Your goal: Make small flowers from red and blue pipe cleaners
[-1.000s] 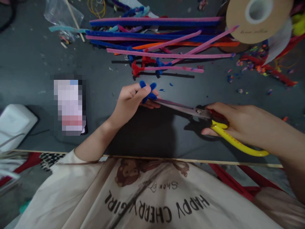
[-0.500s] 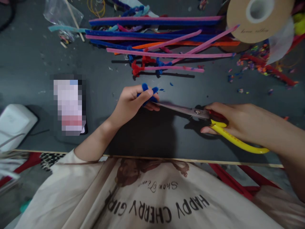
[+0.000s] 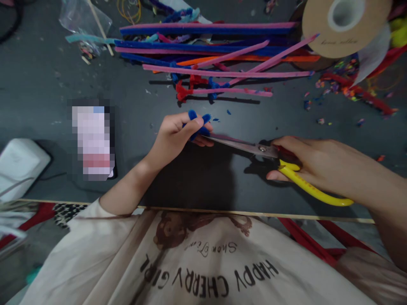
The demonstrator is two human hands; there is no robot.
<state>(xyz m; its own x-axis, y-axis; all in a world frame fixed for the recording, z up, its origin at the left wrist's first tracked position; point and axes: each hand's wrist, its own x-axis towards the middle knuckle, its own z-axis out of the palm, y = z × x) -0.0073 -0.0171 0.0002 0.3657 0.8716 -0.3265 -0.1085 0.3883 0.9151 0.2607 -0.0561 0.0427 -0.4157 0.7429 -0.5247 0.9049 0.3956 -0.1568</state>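
Pinched between the thumb and fingers of my left hand (image 3: 178,133) is a blue pipe cleaner piece (image 3: 203,121), bent so that several short fuzzy ends stick out. My right hand (image 3: 313,163) grips yellow-handled scissors (image 3: 262,149), fingers wrapped around the handles. The blade tips touch or nearly touch the lowest blue end, beside my left fingertips; the exact contact is hidden. Small blue clippings (image 3: 229,112) lie just beyond my left hand. Farther back, a pink pipe cleaner (image 3: 241,91) carries red and blue knotted pieces.
Blue, pink and orange pipe cleaners (image 3: 229,73) lie across the back of the dark table (image 3: 140,97). A ribbon spool (image 3: 313,25) stands at the back right near colourful scraps (image 3: 343,80). To the left are a blurred phone (image 3: 93,140) and a white box-shaped device (image 3: 23,163).
The scissors and my right hand have shifted very slightly left, and the handles look a little closer together. My left hand holds the blue piece in nearly the same place.
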